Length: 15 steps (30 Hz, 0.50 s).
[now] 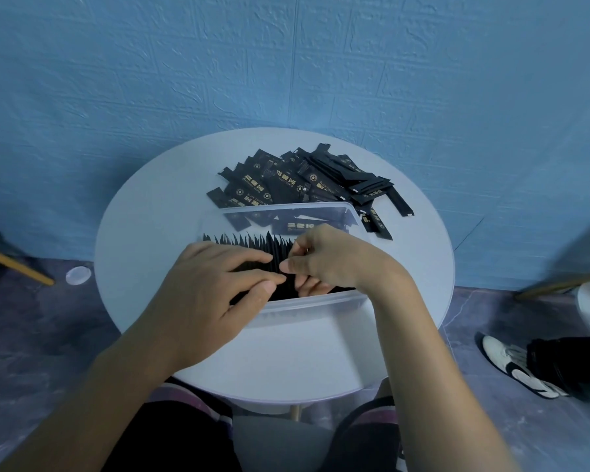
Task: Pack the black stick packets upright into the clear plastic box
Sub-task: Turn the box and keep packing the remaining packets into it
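Your left hand (215,287) lies flat on the stick packets (252,245), right hand (334,264) pinches some — release unevenly and the row could topple inside the clear plastic box (321,305).

Single head view, close above round table (143,233), facing forward-down toward wall (286,63).

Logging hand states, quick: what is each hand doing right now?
Left hand: open, fingers pressing the upright packets.
Right hand: closed, pinching upright packets.
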Available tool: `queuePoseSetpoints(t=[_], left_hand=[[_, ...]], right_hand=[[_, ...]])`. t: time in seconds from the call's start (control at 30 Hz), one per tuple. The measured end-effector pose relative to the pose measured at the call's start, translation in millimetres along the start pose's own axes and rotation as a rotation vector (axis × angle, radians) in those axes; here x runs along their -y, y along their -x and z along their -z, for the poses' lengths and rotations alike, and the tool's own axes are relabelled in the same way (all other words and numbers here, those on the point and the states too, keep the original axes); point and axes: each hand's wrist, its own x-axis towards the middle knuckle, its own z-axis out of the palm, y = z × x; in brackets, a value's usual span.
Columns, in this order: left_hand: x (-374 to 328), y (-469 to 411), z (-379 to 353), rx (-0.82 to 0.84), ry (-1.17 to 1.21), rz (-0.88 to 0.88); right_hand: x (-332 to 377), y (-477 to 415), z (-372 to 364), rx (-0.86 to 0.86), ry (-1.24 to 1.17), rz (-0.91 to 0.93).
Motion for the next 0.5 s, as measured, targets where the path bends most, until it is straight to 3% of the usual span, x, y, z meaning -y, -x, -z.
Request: queuePoseSetpoints(t=[0.5], left_hand=[[-6, -12, 7, 0.056, 0.016, -0.034]], right_hand=[[-4, 3, 2, -0.022, -0.103, 0.048]])
